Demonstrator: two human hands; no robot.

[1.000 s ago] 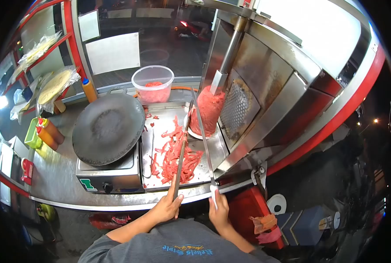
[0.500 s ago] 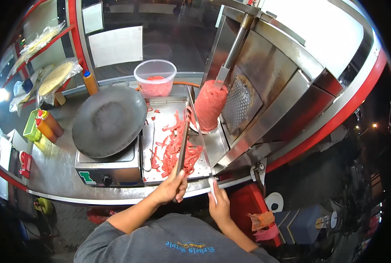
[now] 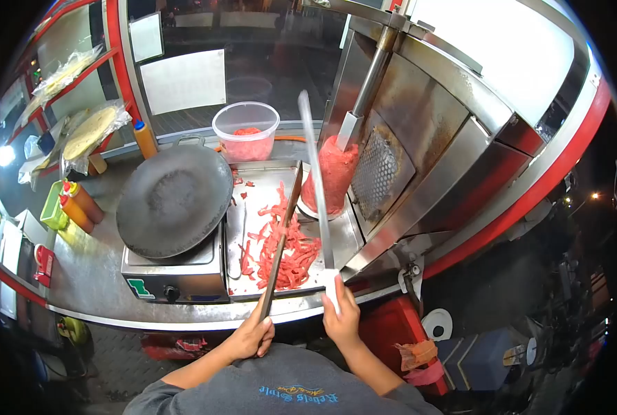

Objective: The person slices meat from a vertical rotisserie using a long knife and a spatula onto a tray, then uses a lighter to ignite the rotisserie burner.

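Note:
My left hand is closed around the lower end of long, narrow metal tongs, which point up over the tray. In my right hand is a long knife, gripped by its white handle, its blade upright and slightly blurred. Behind the blade a cone of raw red meat stands on the vertical spit. Cut strips of meat lie heaped in the metal tray below the tongs.
Left of the tray, a dark domed pan sits on a burner. A clear tub of meat stands behind. The grill's steel housing rises at right. Sauce bottles stand on the counter's left side.
The knife has swung up and away from the meat cone, its tip now higher. My left hand has drawn back toward my body with the tongs.

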